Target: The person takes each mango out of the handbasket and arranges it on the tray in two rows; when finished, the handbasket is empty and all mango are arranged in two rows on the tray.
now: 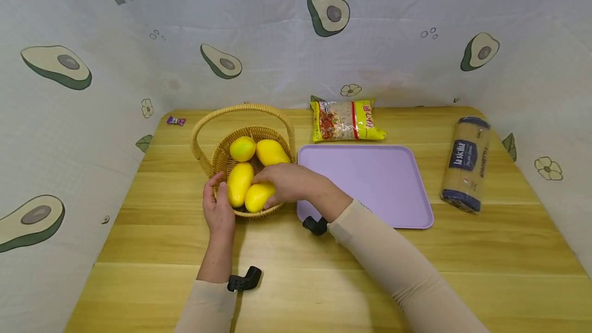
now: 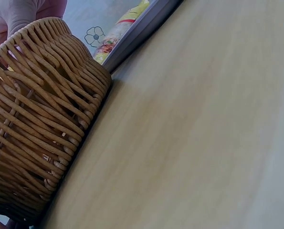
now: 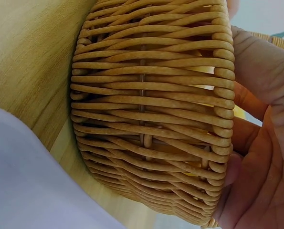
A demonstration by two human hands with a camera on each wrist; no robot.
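Note:
A woven wicker basket (image 1: 250, 131) with an arched handle holds several yellow mangoes, one of them greenish (image 1: 242, 148). My right hand (image 1: 291, 181) reaches over the basket's right rim and grips the front-right mango (image 1: 257, 198), thumb in front and fingers over the top. In the right wrist view, the fingers (image 3: 249, 129) bend over the rim, and the wicker partly hides the fruit. At the left front rim, my left hand (image 1: 219, 209) holds the basket's side, its thumb beside another mango (image 1: 240, 184). The left wrist view shows mostly the wicker wall (image 2: 41, 114).
A lilac tray (image 1: 365, 179) lies right of the basket. Behind it is a yellow food packet (image 1: 342, 121). A spaghetti pack (image 1: 466, 163) lies at the right, and a small purple wrapped candy (image 1: 176, 121) at the far left corner. A patterned curtain (image 1: 277, 30) hangs behind the table.

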